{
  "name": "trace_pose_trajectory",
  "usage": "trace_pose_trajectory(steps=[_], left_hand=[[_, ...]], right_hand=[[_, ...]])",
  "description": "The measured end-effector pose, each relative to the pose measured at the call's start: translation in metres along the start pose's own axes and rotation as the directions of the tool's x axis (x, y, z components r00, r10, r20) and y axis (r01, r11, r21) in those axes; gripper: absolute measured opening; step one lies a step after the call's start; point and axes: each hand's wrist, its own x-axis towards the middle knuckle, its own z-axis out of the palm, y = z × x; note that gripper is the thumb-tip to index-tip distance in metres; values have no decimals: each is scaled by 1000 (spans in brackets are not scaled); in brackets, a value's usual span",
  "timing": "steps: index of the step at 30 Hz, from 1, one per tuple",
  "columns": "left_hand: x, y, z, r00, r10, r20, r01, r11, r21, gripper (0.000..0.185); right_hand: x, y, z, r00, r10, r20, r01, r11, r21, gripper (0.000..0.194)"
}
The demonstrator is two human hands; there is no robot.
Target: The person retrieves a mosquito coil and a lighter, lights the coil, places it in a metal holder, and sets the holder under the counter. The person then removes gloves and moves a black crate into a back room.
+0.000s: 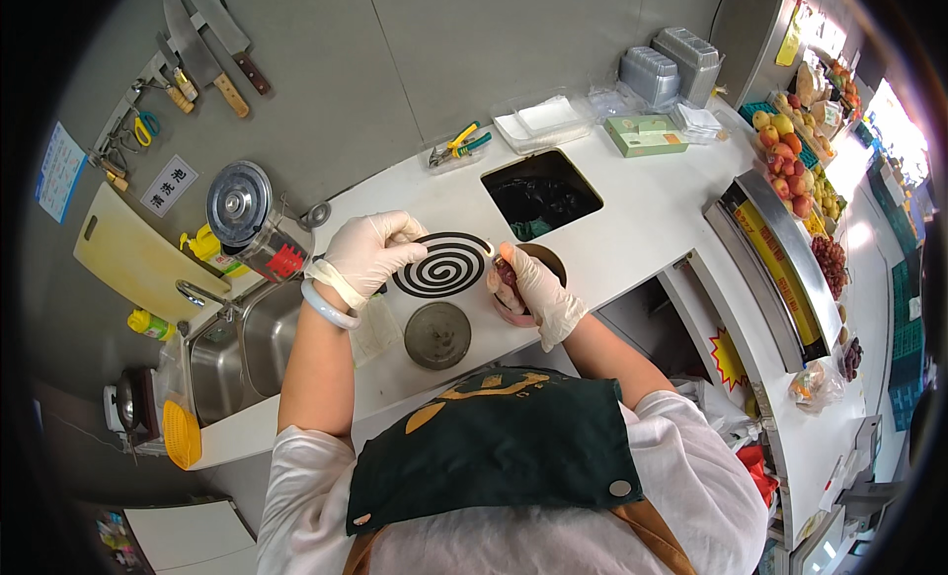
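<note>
My left hand (375, 253), in a white glove, pinches the left edge of a black mosquito coil (444, 266) above the white counter. A lighter (504, 273) is gripped in my gloved right hand (539, 286). Its small flame (489, 250) is lit against the coil's outer end, at the right. Below the coil a round grey metal lid (438, 336) lies flat on the counter. Behind my right hand stands a round tin (552, 258), partly hidden by that hand.
A waste hole (542, 193) lined with a black bag is cut into the counter (629, 197). Pliers (459, 145) lie in a clear tray at the back. A double steel sink (237, 360) is at left, below wall-mounted knives (204, 52). A film wrap dispenser (774, 271) and fruit (786, 164) are at right.
</note>
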Motion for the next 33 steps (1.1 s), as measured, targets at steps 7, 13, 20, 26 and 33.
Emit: trace_pose_trajectory(steps=[7, 13, 20, 26, 33], left_hand=[[2, -1, 0, 1000, -2, 7, 2, 1000, -14, 14], [4, -2, 0, 1000, -7, 4, 7, 1000, -7, 14], [6, -4, -1, 1000, -12, 4, 12, 1000, -23, 15], [7, -4, -1, 998, 64, 4, -64, 994, 93, 16], [7, -2, 0, 992, 127, -1, -125, 982, 139, 11]], right_hand=[[-2, -3, 2, 1000, 17, -1, -17, 1000, 11, 59], [-2, -4, 1, 1000, 27, -6, -27, 999, 20, 57], [2, -3, 1, 999, 43, -19, -43, 999, 22, 58], [-4, -7, 4, 999, 37, 5, -37, 999, 40, 56], [-14, -12, 3, 996, 50, -67, -56, 994, -91, 50]])
